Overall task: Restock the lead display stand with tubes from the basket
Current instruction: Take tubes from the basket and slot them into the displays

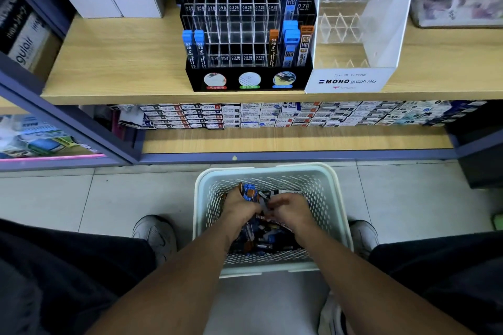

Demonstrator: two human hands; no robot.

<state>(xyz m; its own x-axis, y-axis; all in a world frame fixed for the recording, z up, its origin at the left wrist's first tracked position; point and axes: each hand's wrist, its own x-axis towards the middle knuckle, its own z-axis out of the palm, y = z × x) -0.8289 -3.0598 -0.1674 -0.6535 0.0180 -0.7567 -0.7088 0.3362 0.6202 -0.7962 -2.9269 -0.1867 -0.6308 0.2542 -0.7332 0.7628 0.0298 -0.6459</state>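
1. Pale floor tiles (122, 198) carry the basket (337, 198), parked between your shoes right below the shelf, so each reach up is short.
2. Both hands are down inside it: your left hand (241, 208) is curled round a bunch of tubes (250, 192) with blue and orange caps, while your right hand (291, 211) pinches among the loose pile (what it has hold of, I cannot tell).
3. More tubes lie jumbled across the basket's bottom.
4. Up on the wooden shelf (114, 62), the display stand (249, 79) is mostly bare slots; a few blue and orange tubes stand upright at its left and right ends, sorted by the grade labels.
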